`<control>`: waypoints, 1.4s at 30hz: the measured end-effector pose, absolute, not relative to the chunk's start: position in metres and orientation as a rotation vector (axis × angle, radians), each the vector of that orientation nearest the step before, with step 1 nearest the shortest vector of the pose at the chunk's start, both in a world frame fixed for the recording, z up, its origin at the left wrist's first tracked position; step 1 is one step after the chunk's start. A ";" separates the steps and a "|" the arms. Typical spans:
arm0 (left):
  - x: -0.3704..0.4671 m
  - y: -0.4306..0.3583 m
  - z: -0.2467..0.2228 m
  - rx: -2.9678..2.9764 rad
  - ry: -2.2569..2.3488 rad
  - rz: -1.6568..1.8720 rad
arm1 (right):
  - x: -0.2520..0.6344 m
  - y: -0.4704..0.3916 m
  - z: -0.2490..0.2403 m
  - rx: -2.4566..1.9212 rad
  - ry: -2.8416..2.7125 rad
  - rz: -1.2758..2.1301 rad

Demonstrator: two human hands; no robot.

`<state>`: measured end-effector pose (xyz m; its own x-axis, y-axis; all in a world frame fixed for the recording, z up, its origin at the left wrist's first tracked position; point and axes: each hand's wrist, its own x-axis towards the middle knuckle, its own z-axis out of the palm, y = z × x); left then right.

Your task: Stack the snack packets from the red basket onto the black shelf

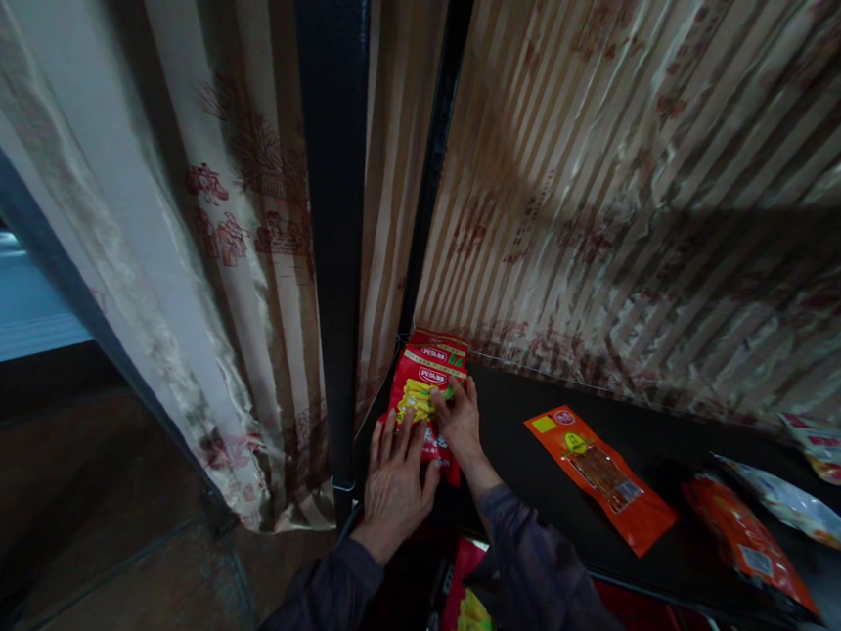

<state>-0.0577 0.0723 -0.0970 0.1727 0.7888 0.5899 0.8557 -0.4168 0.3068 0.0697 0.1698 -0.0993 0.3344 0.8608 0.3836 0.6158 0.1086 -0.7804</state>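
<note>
Red snack packets [414,390] with yellow pictures lie stacked in the left corner of a black shelf [507,412]. My left hand [397,485] rests flat on the near left part of the top packet, its fingers stretched out. On the packet's right side lies my right hand [461,422], with its thumb and fingers spread over the edge. Both hands touch the packets, and they cover part of the printed front. To the right of my right hand, an orange packet [602,479] with a clear window lies flat on the shelf.
Farther right on the shelf are another orange packet [750,546], a white packet [802,501] and a patterned packet [832,453]. A black post [330,219] stands left of the stack. Striped curtains [587,173] hang behind. Below, a red and yellow packet [471,624] shows.
</note>
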 end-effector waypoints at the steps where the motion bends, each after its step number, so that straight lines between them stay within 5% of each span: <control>1: -0.058 0.072 -0.097 -2.328 -1.647 -1.079 | 0.069 0.170 -0.100 -1.590 -1.369 0.307; 31: -0.060 0.073 -0.093 -2.384 -1.607 -1.014 | 0.080 0.154 -0.083 -1.633 -1.413 0.335; 42: -0.065 0.064 -0.098 -2.483 -1.165 -1.389 | 0.094 -0.003 -0.081 -1.535 -1.485 0.159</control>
<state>-0.0647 0.0636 -0.0984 0.3052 0.5812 0.7544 0.6418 -0.7108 0.2879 0.0944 -0.0033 -0.0808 0.2506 0.8280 0.5016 0.7029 0.2006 -0.6824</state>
